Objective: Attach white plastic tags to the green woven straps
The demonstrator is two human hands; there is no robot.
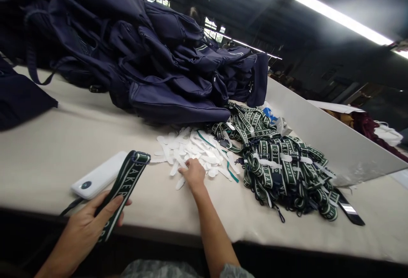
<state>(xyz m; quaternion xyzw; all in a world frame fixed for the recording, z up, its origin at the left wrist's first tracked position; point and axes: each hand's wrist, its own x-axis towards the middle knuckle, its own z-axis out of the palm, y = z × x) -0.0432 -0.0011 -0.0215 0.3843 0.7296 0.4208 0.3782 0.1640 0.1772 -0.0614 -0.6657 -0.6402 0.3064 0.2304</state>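
On the left, my left hand (92, 216) is closed around a folded dark green webbing strap (129, 176) with white lettering and white edge lines. The strap's looped end, with a dark slider, points up and to the right. My right hand (194, 174) reaches into the near edge of a pile of small white strips (204, 148). Its thumb and fingers are pinched together on a white strip there, partly hidden by the fingers. Thin green ribbons (232, 171) lie among the strips.
A heap of bundled green lettered straps (283, 163) lies to the right, against a white panel (318, 133). Navy bags (178, 99) are piled along the back. A white power bank-like device (98, 176) with a dark cable sits beside my left hand. A dark flat object (350, 212) lies far right.
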